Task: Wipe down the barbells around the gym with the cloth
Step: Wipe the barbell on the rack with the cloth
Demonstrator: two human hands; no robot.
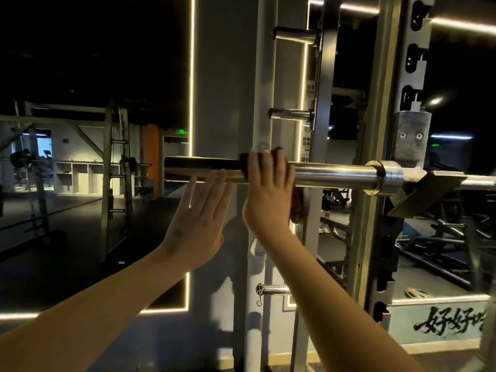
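A chrome barbell (335,174) lies level across a squat rack, its sleeve end pointing left at chest height. My right hand (268,191) wraps a dark brown cloth (297,208) around the sleeve, fingers curled over the top; part of the cloth hangs below the bar behind my palm. My left hand (201,213) is raised just below the sleeve's free end, fingers straight and together, fingertips at the bar's underside, holding nothing.
The rack upright (381,130) with its J-hook (426,189) stands right of my hands. Chrome plate-storage pegs (292,114) stick out above and below the bar. Another rack with a loaded barbell (118,162) stands far left. Benches and machines fill the right background.
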